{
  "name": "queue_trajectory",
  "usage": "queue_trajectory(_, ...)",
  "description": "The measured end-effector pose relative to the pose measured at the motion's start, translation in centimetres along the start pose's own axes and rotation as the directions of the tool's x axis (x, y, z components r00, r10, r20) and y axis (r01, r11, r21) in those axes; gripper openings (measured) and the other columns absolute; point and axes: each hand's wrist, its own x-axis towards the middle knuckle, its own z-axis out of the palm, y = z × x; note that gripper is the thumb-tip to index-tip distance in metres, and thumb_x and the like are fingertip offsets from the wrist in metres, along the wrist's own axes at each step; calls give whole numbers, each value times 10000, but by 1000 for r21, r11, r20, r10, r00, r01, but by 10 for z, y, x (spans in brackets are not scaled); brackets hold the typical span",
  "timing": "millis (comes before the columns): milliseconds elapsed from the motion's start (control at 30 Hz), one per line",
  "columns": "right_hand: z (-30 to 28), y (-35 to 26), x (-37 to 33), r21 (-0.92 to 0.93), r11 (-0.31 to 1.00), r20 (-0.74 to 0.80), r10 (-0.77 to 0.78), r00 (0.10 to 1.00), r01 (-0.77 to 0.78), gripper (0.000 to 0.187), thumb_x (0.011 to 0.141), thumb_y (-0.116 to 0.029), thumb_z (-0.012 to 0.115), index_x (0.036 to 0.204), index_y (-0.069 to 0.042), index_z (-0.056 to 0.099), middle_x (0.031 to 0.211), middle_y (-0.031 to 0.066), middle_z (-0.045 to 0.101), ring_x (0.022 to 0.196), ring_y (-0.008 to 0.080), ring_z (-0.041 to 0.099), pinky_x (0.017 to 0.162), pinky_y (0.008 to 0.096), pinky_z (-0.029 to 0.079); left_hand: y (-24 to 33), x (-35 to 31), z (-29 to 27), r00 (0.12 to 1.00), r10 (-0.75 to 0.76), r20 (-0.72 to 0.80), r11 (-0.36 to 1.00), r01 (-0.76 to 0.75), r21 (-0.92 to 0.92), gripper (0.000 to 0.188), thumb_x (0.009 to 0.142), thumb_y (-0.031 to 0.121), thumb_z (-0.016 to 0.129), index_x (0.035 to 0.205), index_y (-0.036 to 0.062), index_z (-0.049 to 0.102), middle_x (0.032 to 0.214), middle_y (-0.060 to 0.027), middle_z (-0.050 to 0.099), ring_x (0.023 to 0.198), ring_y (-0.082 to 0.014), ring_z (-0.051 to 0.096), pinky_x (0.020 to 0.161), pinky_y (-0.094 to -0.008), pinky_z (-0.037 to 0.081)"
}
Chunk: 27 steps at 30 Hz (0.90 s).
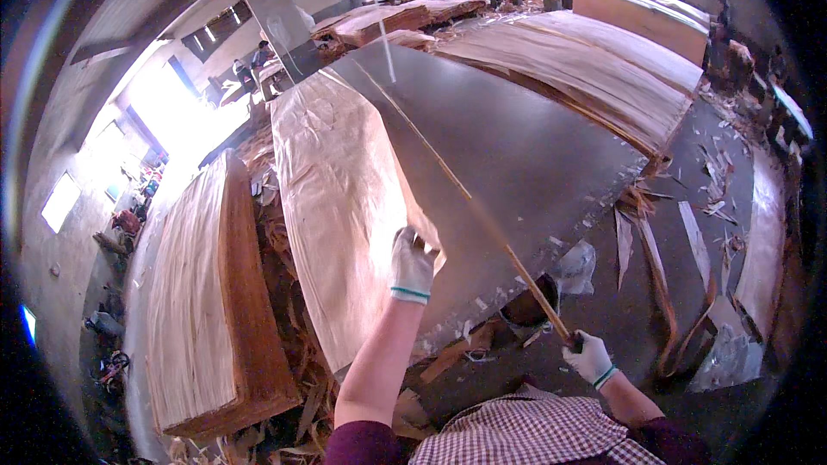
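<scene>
My left hand [412,265], in a white glove with a green cuff, grips the near corner of a large pale wood veneer sheet [336,198]. The sheet lies over the left part of a dark flat tabletop [534,155], its right edge lifted and curling. In my right hand [591,358], also gloved, is the near end of a long thin wooden stick [527,280]. The stick slants away over the tabletop toward the far left corner, close to the sheet's edge.
A tall veneer stack [194,293] stands at the left, and another broad stack [594,69] lies beyond the table. Veneer strips [650,267] and a clear plastic bag [575,267] are at the right. Scraps litter the floor. A person [263,58] is far off at the left.
</scene>
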Motion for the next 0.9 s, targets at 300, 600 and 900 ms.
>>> queue_trajectory(300,58,58,-158,-478,874,38,-77,996,86,412,722,-379,694,980,-72,598,715,186,620,665,313,638,583,357,487,5,-2,21,998,-34,57,998,37,-60,26,880,127,538,905,131,536,667,39,458,525,-73,429,464,-213,359)
queue_trajectory(600,24,48,-204,-536,842,238,79,968,64,340,802,-376,624,996,-109,540,713,166,607,674,336,620,592,401,478,-56,-4,37,994,58,92,988,-70,134,196,849,183,589,1032,117,563,705,55,486,449,-44,391,383,-198,299)
queue_trajectory(900,228,-51,20,24,968,414,-238,879,251,147,806,-139,603,891,-24,572,633,-5,538,537,99,504,499,285,418,-61,-14,8,954,53,296,887,-181,425,392,850,235,620,1180,54,511,1032,-39,548,892,-132,518,718,-244,427)
